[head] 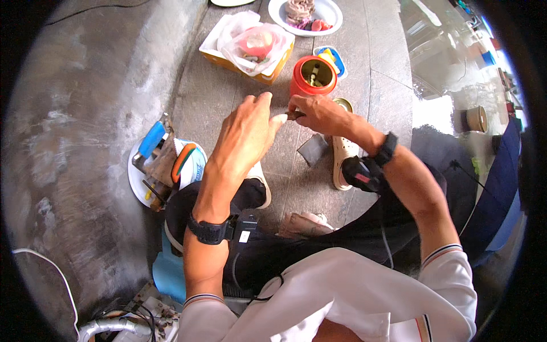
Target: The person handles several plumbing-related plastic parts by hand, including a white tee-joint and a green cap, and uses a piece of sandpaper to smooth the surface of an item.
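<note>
My right hand (318,115) holds a small brown piece (295,115) between its fingertips, just below a red round container (313,77) whose open top shows pale bits inside. My left hand (250,126) is raised beside it, back of the hand up, its thumb tip at or near the brown piece; whether they touch cannot be told. The left fingers look apart with nothing visible in them. A round metal lid or tin (343,104) is partly hidden behind my right wrist. A blue-and-clear tub (335,60) with yellow pieces sits behind the red container.
A box (273,77) lined with a plastic bag stands at the back left, a white bowl (335,13) of mixed soft material behind. On the left, a round white container (134,171) holds tools, including a blue-handled one. A dark square (314,150) lies between my feet.
</note>
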A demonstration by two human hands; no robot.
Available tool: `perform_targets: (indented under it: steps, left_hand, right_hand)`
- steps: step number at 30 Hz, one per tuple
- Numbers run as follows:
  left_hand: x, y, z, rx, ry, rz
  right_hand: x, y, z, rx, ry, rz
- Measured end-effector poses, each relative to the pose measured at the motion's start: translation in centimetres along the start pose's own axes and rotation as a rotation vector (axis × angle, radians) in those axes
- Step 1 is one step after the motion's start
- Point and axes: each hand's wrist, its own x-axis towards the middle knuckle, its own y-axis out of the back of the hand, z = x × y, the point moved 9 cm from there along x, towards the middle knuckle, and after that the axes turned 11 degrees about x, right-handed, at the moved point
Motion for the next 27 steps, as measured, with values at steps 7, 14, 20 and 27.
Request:
perform_targets:
  steps: [7,14,20,27]
  left_hand:
    - [-0.3,-1.7,2.3,-0.393,-0.103,-0.087]
    - [-1.0,-6.2,2.9,-0.568,-0.103,-0.465]
    - [0.3,-7.4,3.8,-0.806,-0.041,-0.498]
    - [7.3,-10.7,2.0,-0.629,-0.001,-0.421]
  right_hand:
    - [-4.2,5.4,-10.0,-0.004,0.171,-0.03]
    - [-6.1,4.1,-9.9,0.044,0.175,0.048]
    - [-7.5,6.3,-8.1,0.199,0.052,0.151]
    - [-9.7,12.1,-1.3,0.859,-0.316,0.441]
